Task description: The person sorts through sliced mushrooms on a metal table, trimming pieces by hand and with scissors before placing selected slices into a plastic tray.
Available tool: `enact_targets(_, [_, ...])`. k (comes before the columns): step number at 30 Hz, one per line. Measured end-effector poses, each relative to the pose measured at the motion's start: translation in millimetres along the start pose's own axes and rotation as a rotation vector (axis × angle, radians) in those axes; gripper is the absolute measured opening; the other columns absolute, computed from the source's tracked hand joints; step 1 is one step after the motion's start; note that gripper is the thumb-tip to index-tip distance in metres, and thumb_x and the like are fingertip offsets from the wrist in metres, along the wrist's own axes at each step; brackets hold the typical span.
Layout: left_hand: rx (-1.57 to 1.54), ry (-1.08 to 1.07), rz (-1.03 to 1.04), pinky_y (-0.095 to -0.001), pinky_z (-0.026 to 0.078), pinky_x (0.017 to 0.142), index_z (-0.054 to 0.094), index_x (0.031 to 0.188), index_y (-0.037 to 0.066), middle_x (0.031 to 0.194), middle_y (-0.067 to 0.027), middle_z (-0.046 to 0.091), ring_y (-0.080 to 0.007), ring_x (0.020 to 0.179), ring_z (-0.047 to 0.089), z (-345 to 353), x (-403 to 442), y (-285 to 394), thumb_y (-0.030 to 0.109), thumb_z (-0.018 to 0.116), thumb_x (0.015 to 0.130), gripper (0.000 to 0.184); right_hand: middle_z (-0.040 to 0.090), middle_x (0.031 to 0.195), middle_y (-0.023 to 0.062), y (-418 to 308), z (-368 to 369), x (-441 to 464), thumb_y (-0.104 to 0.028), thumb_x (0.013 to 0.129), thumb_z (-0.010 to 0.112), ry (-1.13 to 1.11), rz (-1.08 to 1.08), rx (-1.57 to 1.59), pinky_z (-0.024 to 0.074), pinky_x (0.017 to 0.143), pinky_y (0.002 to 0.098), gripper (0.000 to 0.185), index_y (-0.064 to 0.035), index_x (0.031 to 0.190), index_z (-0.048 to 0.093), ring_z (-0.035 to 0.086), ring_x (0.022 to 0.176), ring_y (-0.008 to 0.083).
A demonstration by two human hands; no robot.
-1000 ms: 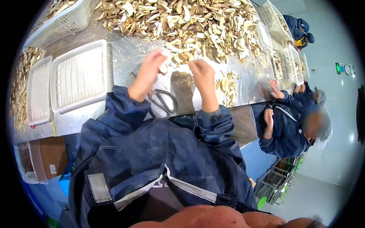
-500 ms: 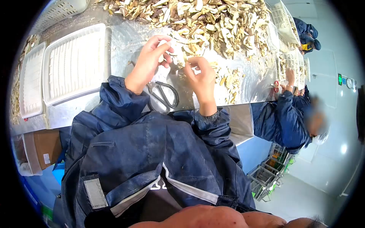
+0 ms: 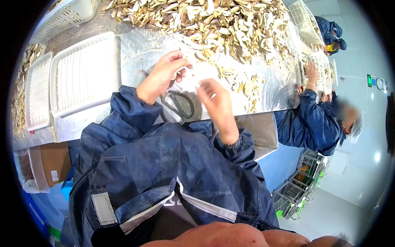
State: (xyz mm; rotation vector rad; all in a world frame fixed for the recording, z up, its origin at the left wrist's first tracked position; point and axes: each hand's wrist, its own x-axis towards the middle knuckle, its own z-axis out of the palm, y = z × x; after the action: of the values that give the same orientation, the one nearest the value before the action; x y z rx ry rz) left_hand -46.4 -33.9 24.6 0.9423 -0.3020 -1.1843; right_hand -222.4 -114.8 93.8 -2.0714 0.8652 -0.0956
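Sliced dried mushrooms lie in a wide heap on the metal table, beyond both hands. My left hand is over the table with its fingers curled; whatever may be between them is too small or overexposed to make out. To its right, my right hand is blurred, thumb and index finger bent toward each other, and its fingertips are unclear. Scissors with dark handles lie below and between the hands at the table's near edge. A smaller scatter of slices lies right of my right hand.
Two shallow white trays stand at the left, below a white basket. At the right, a co-worker reaches into a perforated basket. Another white basket stands behind it. Metal racks are on the floor.
My right hand has moved down and nearer the table's edge. My left hand has shifted slightly down from the heap. The co-worker's hand has moved to the basket.
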Motion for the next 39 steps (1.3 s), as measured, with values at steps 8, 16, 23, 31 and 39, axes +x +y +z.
enact_targets(8, [0.016,0.283,0.329,-0.0204,0.036,0.05,0.059,0.103,0.007,0.084,-0.0023,0.063,-0.0053,0.058,0.049,3,-1,7,0.014,0.063,0.092,0.014,0.062,0.089,0.0162,9,59,-21,-0.016,0.076,0.072,-0.038,-0.498,-0.516,0.0529,0.07,0.0459,0.047,-0.0051,0.118,0.056,0.064,0.08,0.0361])
enact_targets(16, [0.038,0.358,0.546,-0.0204,0.035,0.049,0.057,0.105,0.004,0.073,0.0017,0.055,-0.004,0.056,0.046,7,-6,11,0.012,0.064,0.092,0.017,0.065,0.085,0.0115,7,17,-9,-0.005,0.082,0.071,-0.233,-0.041,-0.076,0.0504,0.068,0.0296,0.06,-0.004,0.136,0.046,0.066,0.075,0.0184])
enact_targets(23, [-0.064,0.285,0.436,-0.0231,0.041,0.052,0.056,0.104,0.005,0.089,-0.0064,0.065,-0.0084,0.065,0.053,-3,0,4,0.01,0.063,0.093,0.015,0.065,0.083,0.0062,47,12,-20,-0.027,0.079,0.081,0.021,-0.006,0.309,0.0475,0.067,0.0271,0.068,-0.0021,0.134,0.051,0.058,0.072,0.012])
enact_targets(31, [-0.114,0.145,0.248,-0.0261,0.049,0.064,0.061,0.103,0.003,0.088,-0.005,0.063,-0.0131,0.077,0.06,-1,4,-5,0.009,0.064,0.093,0.013,0.057,0.074,0.0033,27,14,-11,-0.027,0.082,0.079,0.034,-0.029,0.257,0.0428,0.06,0.0265,0.059,-0.0045,0.129,0.054,0.05,0.067,0.009])
enact_targets(39, [-0.044,0.129,0.176,-0.0254,0.047,0.063,0.062,0.099,0.003,0.084,-0.0044,0.062,-0.0126,0.073,0.059,2,0,-5,0.01,0.064,0.092,0.01,0.055,0.06,0.0044,33,19,-13,-0.022,0.088,0.072,-0.001,0.014,0.33,0.0404,0.052,0.0284,0.042,-0.003,0.123,0.058,0.048,0.054,0.0107])
